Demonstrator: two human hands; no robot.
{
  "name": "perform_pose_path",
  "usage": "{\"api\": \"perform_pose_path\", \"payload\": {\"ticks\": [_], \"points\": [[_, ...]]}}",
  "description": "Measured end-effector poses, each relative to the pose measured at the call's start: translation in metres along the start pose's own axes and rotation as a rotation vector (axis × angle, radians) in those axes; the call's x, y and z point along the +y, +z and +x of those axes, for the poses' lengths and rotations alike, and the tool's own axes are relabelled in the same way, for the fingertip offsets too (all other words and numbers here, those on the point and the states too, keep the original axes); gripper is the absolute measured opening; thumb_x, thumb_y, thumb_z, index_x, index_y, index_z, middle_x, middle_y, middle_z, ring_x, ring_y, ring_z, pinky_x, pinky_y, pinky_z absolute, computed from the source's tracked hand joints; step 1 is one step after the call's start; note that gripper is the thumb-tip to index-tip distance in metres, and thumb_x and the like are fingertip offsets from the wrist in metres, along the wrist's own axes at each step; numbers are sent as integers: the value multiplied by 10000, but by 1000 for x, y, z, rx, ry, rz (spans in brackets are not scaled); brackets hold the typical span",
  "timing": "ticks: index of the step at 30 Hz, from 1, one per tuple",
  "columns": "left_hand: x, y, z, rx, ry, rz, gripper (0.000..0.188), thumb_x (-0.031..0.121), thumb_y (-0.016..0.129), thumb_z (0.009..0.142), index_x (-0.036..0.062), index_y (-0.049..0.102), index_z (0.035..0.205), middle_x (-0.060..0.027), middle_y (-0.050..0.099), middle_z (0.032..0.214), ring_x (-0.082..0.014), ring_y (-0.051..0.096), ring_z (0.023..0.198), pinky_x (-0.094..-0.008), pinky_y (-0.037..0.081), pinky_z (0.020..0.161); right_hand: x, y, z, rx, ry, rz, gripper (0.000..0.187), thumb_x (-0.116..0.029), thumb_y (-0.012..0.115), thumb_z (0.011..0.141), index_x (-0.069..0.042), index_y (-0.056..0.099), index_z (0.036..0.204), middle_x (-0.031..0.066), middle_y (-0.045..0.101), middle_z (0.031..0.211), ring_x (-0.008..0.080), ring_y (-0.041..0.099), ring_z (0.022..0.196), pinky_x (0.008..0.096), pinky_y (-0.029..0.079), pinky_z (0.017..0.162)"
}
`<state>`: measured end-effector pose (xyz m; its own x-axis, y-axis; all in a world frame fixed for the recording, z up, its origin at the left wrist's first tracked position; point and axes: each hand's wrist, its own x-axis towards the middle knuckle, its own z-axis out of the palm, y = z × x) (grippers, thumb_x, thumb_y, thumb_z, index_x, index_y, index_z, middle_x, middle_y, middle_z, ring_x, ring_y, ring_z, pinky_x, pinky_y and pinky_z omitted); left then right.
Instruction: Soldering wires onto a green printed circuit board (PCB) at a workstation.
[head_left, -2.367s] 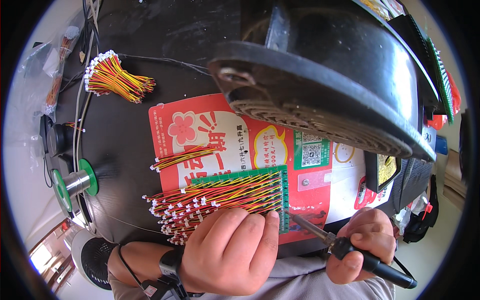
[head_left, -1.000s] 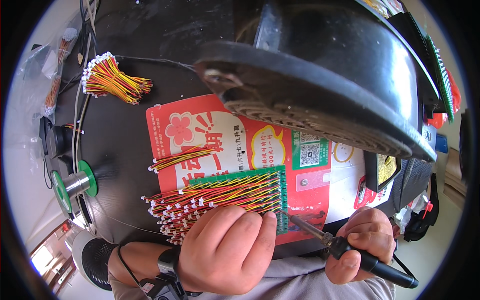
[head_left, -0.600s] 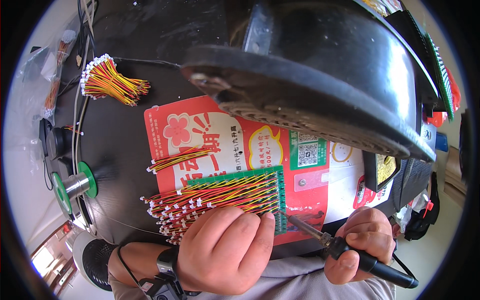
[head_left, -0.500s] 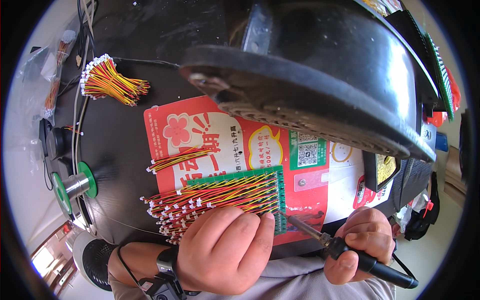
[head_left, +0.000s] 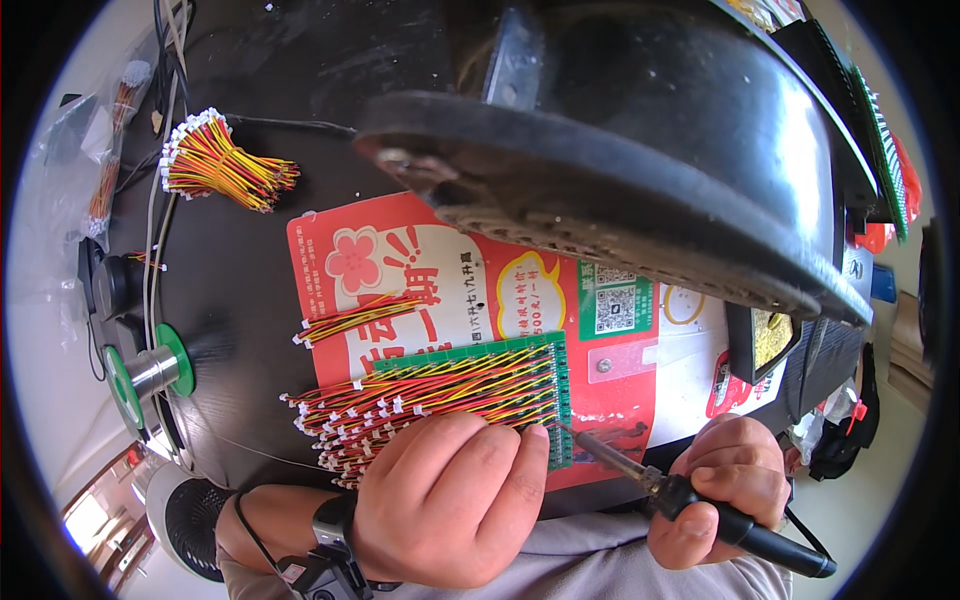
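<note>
A green circuit board (head_left: 560,375) lies on a red and white printed sheet, with rows of red, black and yellow wires (head_left: 470,390) across it. White connectors (head_left: 385,405) tip the wires at the left. My left hand (head_left: 455,500) is closed over the board's near part, fingertips at its right edge; what it pinches is hidden underneath. My right hand (head_left: 722,490) grips the black handle of a soldering iron (head_left: 690,497). The iron's tip points up and left, at the board's right edge close to my left fingertips.
A large black round-bodied device (head_left: 650,150) overhangs the far right. Nearby stands a tip-cleaning holder (head_left: 770,340) with yellow filling. A solder spool (head_left: 150,372), a banded wire bundle (head_left: 230,160) and cables (head_left: 160,250) are at left. Loose wires (head_left: 360,318) lie on the sheet (head_left: 620,395).
</note>
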<state>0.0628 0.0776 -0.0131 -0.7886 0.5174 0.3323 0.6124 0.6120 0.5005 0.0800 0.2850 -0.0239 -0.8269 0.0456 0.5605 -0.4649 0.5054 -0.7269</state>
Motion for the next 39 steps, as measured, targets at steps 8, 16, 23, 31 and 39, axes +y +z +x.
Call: {"api": "perform_pose_path", "payload": {"ticks": [8, 16, 23, 31, 39], "points": [[-1, 2, -8, 4, -20, -14, 291, -34, 689, 638, -58, 716, 927, -93, 614, 805, -245, 584, 656, -336, 504, 579, -1, 0, 1, 1, 2, -9, 324, -309, 640, 897, -39, 488, 804, 23, 439, 563, 120, 450, 433, 232, 335, 364], [-2, 2, -7, 5, -11, -9, 298, -23, 687, 627, -61, 716, 922, -95, 614, 808, -247, 586, 665, -336, 502, 580, -1, -1, 1, -20, 10, 3, 329, -313, 652, 892, -36, 496, 806, 25, 441, 569, 120, 444, 437, 235, 333, 365], [-1, 4, -8, 25, -1, -5, 301, -15, 678, 625, -58, 717, 920, -101, 615, 819, -251, 586, 677, -335, 502, 584, 1, -4, -5, 59, -13, 27, 347, -353, 631, 897, -46, 496, 808, 22, 427, 573, 131, 439, 471, 258, 292, 387], [-6, 4, -9, 21, 31, 56, 237, 96, 689, 665, -6, 704, 878, -72, 601, 835, -230, 612, 810, -327, 564, 634, 2, -2, -5, 67, -27, 29, 336, -338, 623, 902, -37, 492, 826, 28, 424, 582, 134, 426, 472, 259, 286, 398], [-6, 4, 0, 54, 35, -29, 262, -1, 692, 636, -42, 717, 893, -83, 607, 791, -242, 595, 663, -330, 514, 586, 3, -7, -7, 71, -62, 45, 316, -303, 585, 916, -12, 485, 847, 40, 409, 592, 138, 407, 482, 270, 285, 414]]}}
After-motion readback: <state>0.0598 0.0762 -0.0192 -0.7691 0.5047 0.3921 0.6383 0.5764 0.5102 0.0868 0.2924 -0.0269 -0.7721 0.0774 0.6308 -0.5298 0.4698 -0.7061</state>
